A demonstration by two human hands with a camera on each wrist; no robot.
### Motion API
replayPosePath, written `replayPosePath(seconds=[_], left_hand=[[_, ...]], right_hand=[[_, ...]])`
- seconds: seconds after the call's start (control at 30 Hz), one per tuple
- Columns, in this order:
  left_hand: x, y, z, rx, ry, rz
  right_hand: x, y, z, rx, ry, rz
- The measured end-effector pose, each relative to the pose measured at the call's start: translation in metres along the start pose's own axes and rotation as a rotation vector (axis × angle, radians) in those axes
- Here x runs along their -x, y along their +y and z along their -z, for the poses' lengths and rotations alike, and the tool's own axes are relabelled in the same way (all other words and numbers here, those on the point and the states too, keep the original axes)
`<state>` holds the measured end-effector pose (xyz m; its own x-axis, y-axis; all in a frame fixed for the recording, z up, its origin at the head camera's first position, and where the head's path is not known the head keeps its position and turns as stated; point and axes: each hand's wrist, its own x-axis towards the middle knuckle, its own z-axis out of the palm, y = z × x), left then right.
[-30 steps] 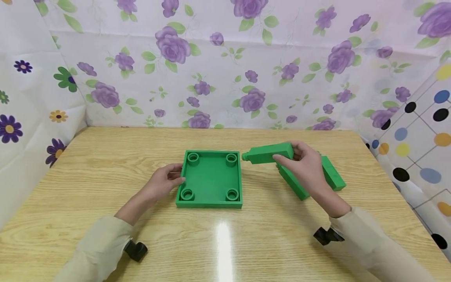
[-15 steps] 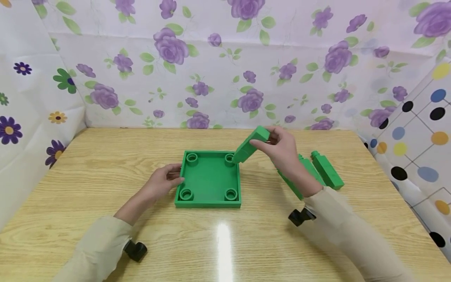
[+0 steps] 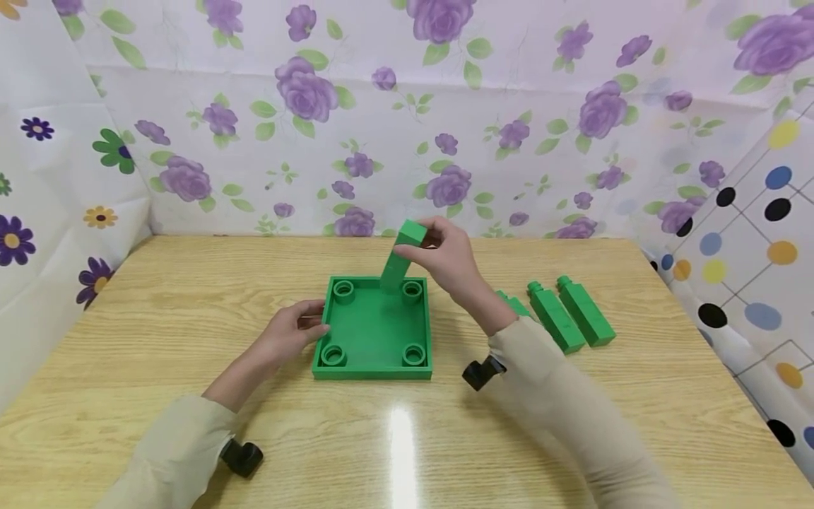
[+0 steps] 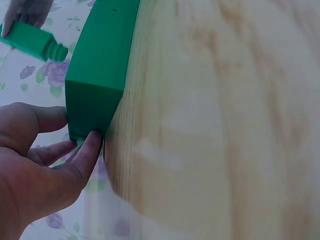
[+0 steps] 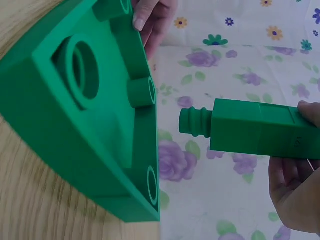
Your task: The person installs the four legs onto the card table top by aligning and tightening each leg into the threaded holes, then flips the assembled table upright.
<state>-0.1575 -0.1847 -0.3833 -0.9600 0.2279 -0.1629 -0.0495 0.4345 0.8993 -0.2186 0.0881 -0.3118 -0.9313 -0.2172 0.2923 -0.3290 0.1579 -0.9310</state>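
A green square toy tabletop (image 3: 375,318) lies underside up, with raised rims and a round socket in each corner. My left hand (image 3: 291,332) holds its left edge, thumb at the rim and fingers against the outer wall. My right hand (image 3: 448,258) grips a green toy table leg (image 3: 398,258) by its square upper part, above the far rim. In the right wrist view the threaded end of the leg (image 5: 197,121) points toward the tabletop (image 5: 75,145), apart from it. The left wrist view shows the tabletop's corner (image 4: 95,100) against my left fingers.
Two more green legs (image 3: 555,318) (image 3: 586,312) lie side by side on the wooden table (image 3: 305,438), right of my right forearm. A third leg (image 3: 514,304) is partly hidden by that arm. Floral cloth (image 3: 362,127) hangs behind the table.
My right hand has carried the leg leftward from the right side to above the tabletop's far rim, turning it from nearly level to steeply tilted, threaded end down. My left hand stays at the edge.
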Motion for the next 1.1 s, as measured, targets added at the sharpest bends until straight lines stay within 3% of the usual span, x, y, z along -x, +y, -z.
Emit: replayPosePath(seconds=[0.27,0.5,0.83,1.1], left_hand=[[0.002,-0.001,0.003,-0.005,-0.004,0.005],[0.001,-0.002,0.002,-0.002,-0.003,0.009],[0.000,-0.001,0.002,0.013,-0.009,0.018],[0.000,-0.001,0.001,0.035,-0.014,0.018]], right_hand=[[-0.018,0.001,-0.030,-0.045,-0.025,-0.016],[-0.029,0.004,-0.049,-0.019,-0.038,-0.016],[-0.038,0.007,-0.066,0.008,-0.043,-0.050],[-0.041,0.005,-0.074,0.068,-0.100,-0.046]])
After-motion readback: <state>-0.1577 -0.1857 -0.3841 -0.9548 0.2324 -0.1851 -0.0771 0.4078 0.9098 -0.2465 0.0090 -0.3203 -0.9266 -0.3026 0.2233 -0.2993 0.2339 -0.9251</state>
